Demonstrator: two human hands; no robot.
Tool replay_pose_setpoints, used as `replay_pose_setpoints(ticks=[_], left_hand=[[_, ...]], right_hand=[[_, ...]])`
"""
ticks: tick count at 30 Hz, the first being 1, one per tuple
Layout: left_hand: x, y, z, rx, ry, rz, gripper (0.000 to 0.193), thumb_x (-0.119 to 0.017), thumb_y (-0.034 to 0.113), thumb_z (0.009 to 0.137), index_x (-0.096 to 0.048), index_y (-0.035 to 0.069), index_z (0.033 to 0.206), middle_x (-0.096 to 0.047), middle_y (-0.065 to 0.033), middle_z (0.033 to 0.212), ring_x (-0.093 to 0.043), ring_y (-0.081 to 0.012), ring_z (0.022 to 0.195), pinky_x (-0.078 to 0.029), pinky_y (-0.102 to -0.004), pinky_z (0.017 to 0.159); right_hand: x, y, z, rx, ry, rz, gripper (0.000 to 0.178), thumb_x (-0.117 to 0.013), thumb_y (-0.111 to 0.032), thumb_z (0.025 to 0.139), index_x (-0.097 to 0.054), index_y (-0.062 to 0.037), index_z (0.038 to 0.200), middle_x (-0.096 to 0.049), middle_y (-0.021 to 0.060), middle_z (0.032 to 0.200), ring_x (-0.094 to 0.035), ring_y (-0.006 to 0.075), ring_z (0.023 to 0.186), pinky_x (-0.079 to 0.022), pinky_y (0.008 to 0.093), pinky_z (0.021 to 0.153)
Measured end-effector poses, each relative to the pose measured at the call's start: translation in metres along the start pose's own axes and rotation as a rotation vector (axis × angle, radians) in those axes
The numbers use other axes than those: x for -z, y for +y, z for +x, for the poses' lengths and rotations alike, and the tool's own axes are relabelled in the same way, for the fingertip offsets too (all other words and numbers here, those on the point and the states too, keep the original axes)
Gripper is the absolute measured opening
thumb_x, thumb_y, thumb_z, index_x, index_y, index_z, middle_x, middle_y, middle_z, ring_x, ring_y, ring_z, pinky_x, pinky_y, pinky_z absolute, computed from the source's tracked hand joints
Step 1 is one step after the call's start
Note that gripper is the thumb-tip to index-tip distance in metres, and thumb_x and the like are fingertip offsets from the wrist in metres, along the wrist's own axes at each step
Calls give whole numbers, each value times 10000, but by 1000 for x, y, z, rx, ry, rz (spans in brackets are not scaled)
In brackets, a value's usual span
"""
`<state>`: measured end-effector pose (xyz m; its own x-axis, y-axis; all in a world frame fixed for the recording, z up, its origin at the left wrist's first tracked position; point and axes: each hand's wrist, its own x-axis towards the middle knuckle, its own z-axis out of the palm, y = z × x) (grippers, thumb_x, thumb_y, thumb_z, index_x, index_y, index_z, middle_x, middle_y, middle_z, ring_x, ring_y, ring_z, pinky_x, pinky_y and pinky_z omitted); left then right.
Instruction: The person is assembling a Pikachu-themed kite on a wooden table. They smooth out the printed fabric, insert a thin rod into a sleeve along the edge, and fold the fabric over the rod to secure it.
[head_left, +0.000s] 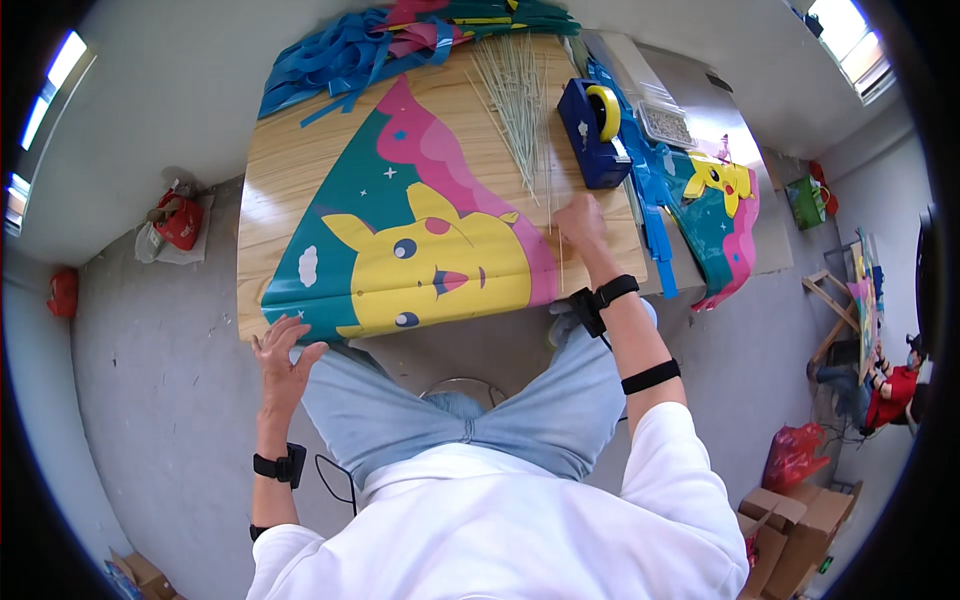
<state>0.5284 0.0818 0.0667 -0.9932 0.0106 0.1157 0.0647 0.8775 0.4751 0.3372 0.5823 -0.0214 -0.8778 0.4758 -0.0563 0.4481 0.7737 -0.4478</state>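
A printed kite sail (430,260), a triangular sheet of teal, pink and yellow with a cartoon animal face, lies on the wooden table (290,170). My left hand (285,350) is at the sheet's near left corner, its fingers spread. Beyond the sheet's right edge, my right hand (582,222) is closed, its fingertips against a thin pale rod (561,265). Just past that hand a bundle of similar thin rods (510,105) fans out on the table. Close by stands a dark blue tape dispenser (592,140) with a yellow-cored roll.
Blue strips (320,60) and folded printed sheets heap along the far edge. Right of the dispenser are more blue strips (655,235), a clear box of small pieces (665,125) and another printed sheet (735,240). Cardboard boxes (800,530) and a seated person (885,390) are at right.
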Motion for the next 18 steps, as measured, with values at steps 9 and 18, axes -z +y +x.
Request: replay_pose_setpoints(ticks=[9,18], left_hand=[[4,19,4,-140,54,26,321,-810,167,784,-709,46,1064,-683,-121,1220,-584,-319,1227,-347,-465,1087],[-27,60,11,-377,123,-82,236,-742,89,795,-681,47,1019,-668,-103,1053,-598,-305,1040,-440,-420,948]], right_hand=[[36,31,-31,0,21,165,142,-622,-127,798,-720,-83,891,-717,159,966,-686,364,908,-536,450,777],[8,-74,-177,898,-46,40,32,-639,-62,809,-637,-78,836,-586,134,839,-639,363,739,-501,470,635]])
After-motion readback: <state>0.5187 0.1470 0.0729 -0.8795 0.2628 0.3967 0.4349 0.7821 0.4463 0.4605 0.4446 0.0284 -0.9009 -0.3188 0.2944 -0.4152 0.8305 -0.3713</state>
